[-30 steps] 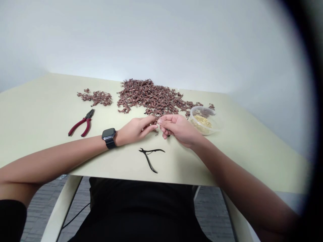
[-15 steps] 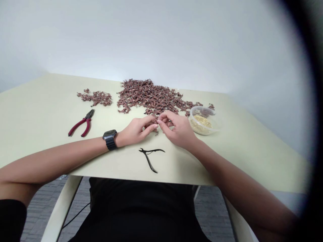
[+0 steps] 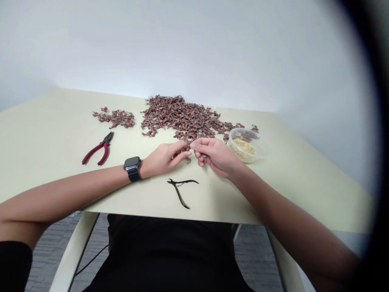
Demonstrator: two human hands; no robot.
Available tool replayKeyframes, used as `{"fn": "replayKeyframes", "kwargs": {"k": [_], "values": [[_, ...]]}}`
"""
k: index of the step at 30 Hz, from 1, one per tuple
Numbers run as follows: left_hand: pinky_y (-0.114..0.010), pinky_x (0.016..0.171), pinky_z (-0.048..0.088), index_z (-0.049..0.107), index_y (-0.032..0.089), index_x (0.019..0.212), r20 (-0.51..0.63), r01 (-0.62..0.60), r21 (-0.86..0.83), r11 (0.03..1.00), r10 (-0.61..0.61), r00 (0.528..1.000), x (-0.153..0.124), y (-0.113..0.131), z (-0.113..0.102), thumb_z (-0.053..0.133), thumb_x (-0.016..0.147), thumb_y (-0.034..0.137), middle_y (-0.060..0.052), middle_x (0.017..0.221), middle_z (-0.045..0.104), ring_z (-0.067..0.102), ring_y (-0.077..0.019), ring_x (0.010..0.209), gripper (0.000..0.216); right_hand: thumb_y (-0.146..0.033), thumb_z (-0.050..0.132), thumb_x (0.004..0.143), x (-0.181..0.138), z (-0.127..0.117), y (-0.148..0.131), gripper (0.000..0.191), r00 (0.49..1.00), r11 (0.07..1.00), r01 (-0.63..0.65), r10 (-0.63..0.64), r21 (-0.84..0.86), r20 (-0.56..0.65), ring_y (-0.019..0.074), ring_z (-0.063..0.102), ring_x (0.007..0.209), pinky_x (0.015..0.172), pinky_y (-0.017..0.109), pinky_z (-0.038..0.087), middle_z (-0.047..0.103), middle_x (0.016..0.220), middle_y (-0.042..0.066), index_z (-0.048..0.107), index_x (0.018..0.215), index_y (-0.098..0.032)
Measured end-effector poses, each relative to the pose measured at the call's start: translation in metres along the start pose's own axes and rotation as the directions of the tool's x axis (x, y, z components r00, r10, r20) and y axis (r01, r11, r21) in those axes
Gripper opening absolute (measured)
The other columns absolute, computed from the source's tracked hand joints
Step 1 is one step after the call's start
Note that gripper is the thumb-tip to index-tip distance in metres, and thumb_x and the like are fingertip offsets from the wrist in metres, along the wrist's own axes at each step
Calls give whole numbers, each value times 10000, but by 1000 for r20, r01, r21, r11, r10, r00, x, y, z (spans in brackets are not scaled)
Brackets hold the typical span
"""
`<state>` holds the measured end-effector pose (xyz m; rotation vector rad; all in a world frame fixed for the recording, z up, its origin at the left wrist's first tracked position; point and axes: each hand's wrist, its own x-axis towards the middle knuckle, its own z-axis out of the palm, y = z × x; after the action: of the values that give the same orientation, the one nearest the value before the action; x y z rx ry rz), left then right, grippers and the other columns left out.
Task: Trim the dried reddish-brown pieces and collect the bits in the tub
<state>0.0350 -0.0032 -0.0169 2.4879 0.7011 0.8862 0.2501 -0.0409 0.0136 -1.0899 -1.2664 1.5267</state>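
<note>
My left hand (image 3: 167, 158), with a dark watch on its wrist, is closed around a small reddish-brown piece (image 3: 189, 161) that partly shows below the fingertips. Thumb and forefinger of my right hand (image 3: 215, 156) are pinched right beside the left fingertips; whatever they grip is too small to make out. Just beyond both hands lies a large heap of small reddish-brown pieces (image 3: 182, 115), with spindly ends. Nearer to me, black cuticle nippers (image 3: 179, 192) rest on the table with their handles apart.
Red-handled pliers (image 3: 99, 149) lie at the left, in front of a smaller pile of reddish-brown pieces (image 3: 117, 118). Close to my right hand stands a clear round tub (image 3: 258, 152) holding tiny gold-coloured bits (image 3: 245, 146). The pale table (image 3: 136, 202) meets a wall behind.
My right hand has turned and flattened, its thumb and forefinger straighter and its other fingers curled underneath. My left hand has barely moved.
</note>
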Motion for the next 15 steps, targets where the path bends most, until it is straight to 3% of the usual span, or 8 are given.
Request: {"fn": "replayKeyframes", "kwargs": {"k": [6, 15], "values": [[-253, 671, 493, 615, 188, 1048, -19, 55, -40, 998, -56, 998, 1, 2, 1, 507, 1049, 433, -32, 898, 751, 681, -145, 727, 267, -431, 810, 830, -7, 5, -3, 271, 974, 941, 162, -200, -298, -103, 124, 610, 532, 525, 262, 541, 680, 692, 17, 737, 883, -175], [-249, 669, 491, 624, 187, 1051, -19, 49, -48, 998, -50, 999, 1, 3, 1, 522, 1045, 423, -28, 900, 750, 680, -140, 733, 257, -386, 745, 883, -7, 4, -3, 219, 957, 886, 234, -283, -400, -69, 126, 627, 531, 525, 259, 558, 679, 685, 15, 718, 885, -169]]}}
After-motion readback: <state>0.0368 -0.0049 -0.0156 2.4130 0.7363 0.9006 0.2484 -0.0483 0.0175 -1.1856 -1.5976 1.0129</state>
